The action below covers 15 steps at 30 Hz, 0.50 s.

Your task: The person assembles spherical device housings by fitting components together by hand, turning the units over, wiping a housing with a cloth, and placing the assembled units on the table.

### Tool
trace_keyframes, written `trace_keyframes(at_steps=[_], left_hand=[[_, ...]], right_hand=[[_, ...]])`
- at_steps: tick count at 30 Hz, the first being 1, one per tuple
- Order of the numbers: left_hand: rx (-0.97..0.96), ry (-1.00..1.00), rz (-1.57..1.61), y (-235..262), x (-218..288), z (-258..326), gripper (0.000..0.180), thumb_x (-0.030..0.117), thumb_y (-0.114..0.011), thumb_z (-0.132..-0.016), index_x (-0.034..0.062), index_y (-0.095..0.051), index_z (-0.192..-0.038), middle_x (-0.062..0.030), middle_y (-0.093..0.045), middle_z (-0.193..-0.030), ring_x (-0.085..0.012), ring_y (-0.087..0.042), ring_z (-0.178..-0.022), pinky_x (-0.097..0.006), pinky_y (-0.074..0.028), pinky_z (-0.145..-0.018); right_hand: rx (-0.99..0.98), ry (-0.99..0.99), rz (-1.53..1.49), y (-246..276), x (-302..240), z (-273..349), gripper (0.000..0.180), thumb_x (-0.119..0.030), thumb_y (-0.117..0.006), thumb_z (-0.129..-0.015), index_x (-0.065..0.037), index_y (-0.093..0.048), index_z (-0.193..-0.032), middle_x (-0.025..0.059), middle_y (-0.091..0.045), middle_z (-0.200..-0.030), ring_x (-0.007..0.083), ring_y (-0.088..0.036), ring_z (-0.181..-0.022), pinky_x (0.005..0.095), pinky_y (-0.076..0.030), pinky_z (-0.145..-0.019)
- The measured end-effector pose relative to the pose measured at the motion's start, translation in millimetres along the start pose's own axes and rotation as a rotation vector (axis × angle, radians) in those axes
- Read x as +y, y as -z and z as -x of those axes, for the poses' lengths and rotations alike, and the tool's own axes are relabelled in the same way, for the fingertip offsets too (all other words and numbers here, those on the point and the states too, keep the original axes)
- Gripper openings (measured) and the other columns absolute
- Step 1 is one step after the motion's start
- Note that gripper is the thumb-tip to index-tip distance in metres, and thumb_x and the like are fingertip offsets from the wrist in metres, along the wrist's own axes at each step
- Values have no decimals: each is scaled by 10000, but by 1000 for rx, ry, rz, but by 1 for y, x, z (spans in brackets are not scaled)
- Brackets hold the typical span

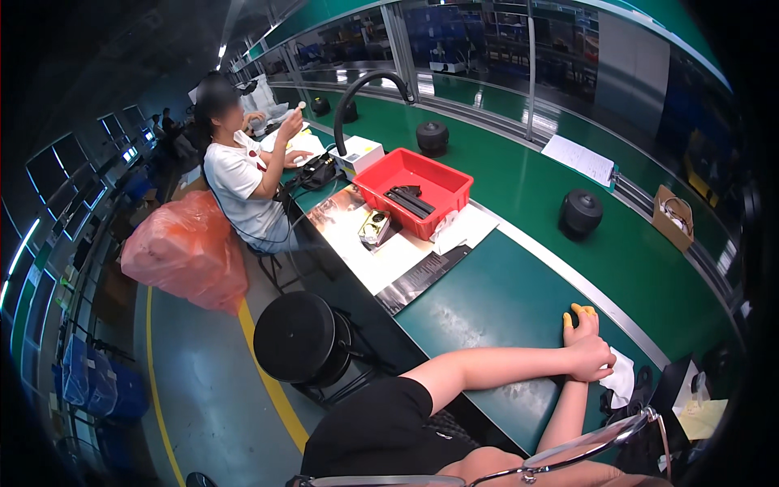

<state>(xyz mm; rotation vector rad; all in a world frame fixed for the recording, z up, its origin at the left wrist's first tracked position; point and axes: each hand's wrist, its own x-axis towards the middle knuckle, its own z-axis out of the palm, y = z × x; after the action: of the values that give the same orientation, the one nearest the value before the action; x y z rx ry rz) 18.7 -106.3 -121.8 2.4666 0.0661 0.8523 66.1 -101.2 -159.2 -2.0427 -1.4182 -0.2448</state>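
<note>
My left forearm crosses the green work mat (487, 304), and my left hand (591, 357) is closed round my right wrist. Just beyond it my right hand (581, 326) rests by the mat's far edge, with yellow covers on its fingertips. Thumb and fingers are apart there, and nothing shows between them. A white cloth (621, 380) lies beside my left hand, to the right. Black items (641, 390), too dark to make out, sit next to the cloth.
A red bin (406, 174) with black parts stands on the bench ahead. Black round parts (580, 215) sit on the green conveyor (503, 174), near a clipboard (580, 158). A co-worker (243, 154) sits at the far left. A black stool (300, 337) stands beside the bench.
</note>
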Motion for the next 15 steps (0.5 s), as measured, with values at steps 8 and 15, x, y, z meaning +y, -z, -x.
trace_keyframes(at_steps=[8, 15], left_hand=[[0, 28, -42, 0, -3, 3, 253, 276, -646, -764, 50, -615, -653, -172, -621, -629, -377, -623, -632, -482, -483, -644], [4, 31, -38, 0, 0, 4, 242, 273, -654, -754, 49, -631, -662, -161, -643, -669, -369, -634, -671, -480, -484, -662]], right_hand=[[24, 39, -19, -1, -5, 1, 283, -172, -671, -827, -82, -657, -1095, 167, -643, -1086, 349, -560, -1092, 419, -360, -1081], [-25, 45, -43, -1, -3, 0, 285, -179, -665, -838, -73, -644, -1102, 176, -624, -1112, 341, -547, -1113, 408, -355, -1086]])
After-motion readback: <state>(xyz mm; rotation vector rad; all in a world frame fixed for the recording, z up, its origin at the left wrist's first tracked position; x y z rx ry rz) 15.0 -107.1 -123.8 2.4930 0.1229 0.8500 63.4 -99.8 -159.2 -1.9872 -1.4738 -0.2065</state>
